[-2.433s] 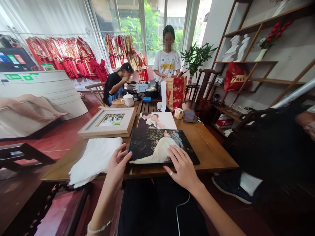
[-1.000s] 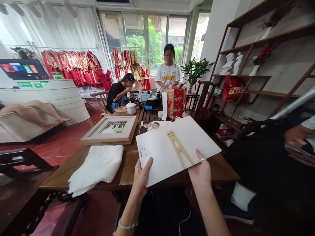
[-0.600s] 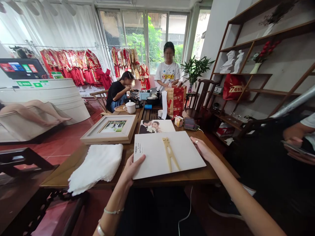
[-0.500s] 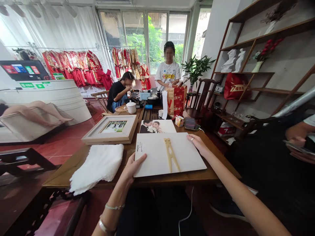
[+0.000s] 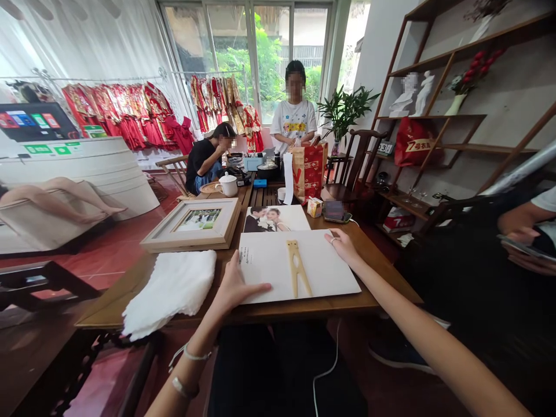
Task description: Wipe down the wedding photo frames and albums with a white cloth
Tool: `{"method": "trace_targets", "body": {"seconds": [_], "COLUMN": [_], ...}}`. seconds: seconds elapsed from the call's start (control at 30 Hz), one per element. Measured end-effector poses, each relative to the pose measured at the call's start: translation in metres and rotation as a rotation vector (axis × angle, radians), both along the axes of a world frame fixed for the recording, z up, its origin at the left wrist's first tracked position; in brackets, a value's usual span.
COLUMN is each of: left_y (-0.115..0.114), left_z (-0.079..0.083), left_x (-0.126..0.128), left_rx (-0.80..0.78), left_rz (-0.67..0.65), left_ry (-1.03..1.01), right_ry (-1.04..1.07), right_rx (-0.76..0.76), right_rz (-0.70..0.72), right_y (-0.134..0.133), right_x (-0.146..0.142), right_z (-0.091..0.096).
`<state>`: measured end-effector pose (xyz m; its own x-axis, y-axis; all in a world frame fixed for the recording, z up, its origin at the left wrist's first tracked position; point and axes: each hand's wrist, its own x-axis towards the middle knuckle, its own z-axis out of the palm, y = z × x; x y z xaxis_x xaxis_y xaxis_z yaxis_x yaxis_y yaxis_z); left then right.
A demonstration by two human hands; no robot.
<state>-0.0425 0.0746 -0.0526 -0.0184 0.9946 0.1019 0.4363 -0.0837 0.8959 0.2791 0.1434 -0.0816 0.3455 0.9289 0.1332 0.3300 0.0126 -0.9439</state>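
A flat white board with small dark print near its left edge [image 5: 264, 260] lies at the front of the table between my hands. My left hand [image 5: 234, 284] grips its left side, the thumb stretched across the top and the fingers along the edge. At the far right corner my right hand [image 5: 343, 246], wearing a ring, holds the board, its fingertips partly hidden. On the board rests a cream two-legged tool with a cat-like head [image 5: 297, 267], touched by neither hand. Just behind lies a photo print of a couple [image 5: 286, 219].
Left on the wooden table [image 5: 373, 266] are a folded white cloth [image 5: 171, 289] and a framed picture [image 5: 152, 240]. Behind stand a lidded white cup [image 5: 227, 184], a paper bag [image 5: 309, 174], a small box [image 5: 314, 207] and a phone [image 5: 337, 212]. Two people are across the table; another sits at right.
The board has lowered slightly and lies flatter, with the tool still on it. My left hand has shifted up its left edge, and its thumb reaches further across the top.
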Motion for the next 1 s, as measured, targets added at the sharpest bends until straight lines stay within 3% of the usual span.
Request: {"method": "trace_targets", "body": {"seconds": [0.07,0.2,0.33,0.53,0.8,1.0], "left_y": [-0.003,-0.01,-0.014,-0.018,-0.023,-0.025], "left_z": [0.002,0.006,0.009,0.011,-0.002,-0.002], "left_x": [0.0,-0.004,-0.008,-0.011,-0.02,-0.021], "left_rx": [0.04,0.176,0.188,0.12,0.117,0.11], "left_rz": [-0.024,-0.211,-0.302,-0.229,-0.161,-0.169], "left_ry": [0.083,0.141,0.25,0.353,0.437,0.473], "right_ry": [-0.001,-0.001,-0.026,-0.215,-0.554,-0.772], "right_rx": [0.003,0.007,0.0,-0.065,-0.139,-0.16], "right_rz": [-0.002,0.013,-0.013,-0.026,0.029,0.062], "right_y": [0.0,-0.003,-0.005,-0.009,-0.022,-0.023], "right_x": [0.0,0.001,-0.001,-0.004,-0.012,-0.015], "right_z": [0.001,0.003,0.003,0.004,0.014,0.016]}}
